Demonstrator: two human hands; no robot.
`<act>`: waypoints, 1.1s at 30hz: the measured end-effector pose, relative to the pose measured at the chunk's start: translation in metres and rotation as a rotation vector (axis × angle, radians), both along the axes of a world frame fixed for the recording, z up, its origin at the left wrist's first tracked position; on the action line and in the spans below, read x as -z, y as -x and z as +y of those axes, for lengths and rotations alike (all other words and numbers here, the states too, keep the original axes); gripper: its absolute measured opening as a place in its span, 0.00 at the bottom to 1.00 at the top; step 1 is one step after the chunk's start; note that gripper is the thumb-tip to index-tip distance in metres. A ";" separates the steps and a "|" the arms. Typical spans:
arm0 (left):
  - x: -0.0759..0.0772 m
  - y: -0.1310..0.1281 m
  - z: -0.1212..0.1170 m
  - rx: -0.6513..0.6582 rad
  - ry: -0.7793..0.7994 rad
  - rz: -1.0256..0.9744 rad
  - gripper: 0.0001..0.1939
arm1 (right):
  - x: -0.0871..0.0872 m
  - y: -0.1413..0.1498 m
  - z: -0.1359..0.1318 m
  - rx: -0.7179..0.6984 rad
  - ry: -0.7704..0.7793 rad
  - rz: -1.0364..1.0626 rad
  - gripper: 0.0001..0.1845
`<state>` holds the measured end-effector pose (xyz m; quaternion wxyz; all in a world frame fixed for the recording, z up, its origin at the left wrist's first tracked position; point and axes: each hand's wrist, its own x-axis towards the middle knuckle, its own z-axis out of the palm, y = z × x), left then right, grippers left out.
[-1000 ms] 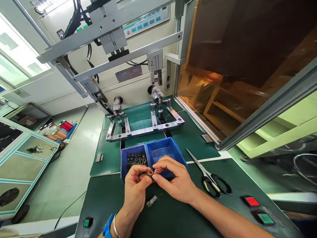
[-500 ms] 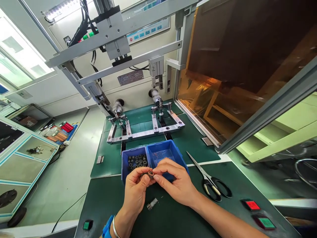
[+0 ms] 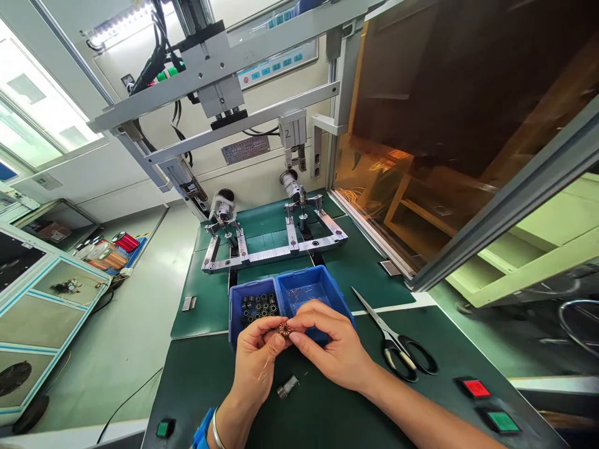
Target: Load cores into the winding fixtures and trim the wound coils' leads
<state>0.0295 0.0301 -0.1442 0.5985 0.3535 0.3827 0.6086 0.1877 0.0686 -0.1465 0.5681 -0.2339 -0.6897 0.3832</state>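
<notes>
A small ring-shaped stator (image 3: 284, 330) wound with copper wire is pinched between the fingertips of both hands. My left hand (image 3: 255, 358) grips its left side with thumb and fingers. On the opposite side, my right hand (image 3: 333, 347) has thumb and forefinger closed against the ring. Just behind them, a blue bin (image 3: 233, 319) contains several dark toothed cores. The blue bin on the right (image 3: 345, 304) has copper-coloured wire scraps in it and is partly hidden by my right hand. Below the hands, a small metal cylinder (image 3: 287, 388) lies on the green mat.
Black-handled scissors (image 3: 397, 342) lie open to the right. Red (image 3: 476, 388) and green (image 3: 503, 421) buttons sit at the right edge, another green button (image 3: 163, 428) at front left. A two-station metal fixture (image 3: 276, 252) stands behind the bins, beneath a machine frame (image 3: 243, 118).
The stator has turned slightly, showing more of its copper-wound face. Both hands stay almost in place. The left spindle of the machine looks blurred now.
</notes>
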 end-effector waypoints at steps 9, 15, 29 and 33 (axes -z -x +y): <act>0.007 0.004 0.001 -0.074 -0.062 0.036 0.09 | 0.003 0.003 0.001 -0.010 -0.022 0.047 0.10; 0.005 0.003 -0.001 -0.091 -0.106 0.082 0.07 | 0.000 0.006 0.002 0.000 -0.025 0.056 0.06; 0.001 -0.005 0.001 -0.094 0.260 -0.179 0.15 | -0.002 0.005 -0.002 -0.017 0.224 0.016 0.05; -0.002 -0.006 0.000 -0.088 0.254 -0.181 0.15 | -0.005 0.005 -0.002 0.005 0.190 0.012 0.04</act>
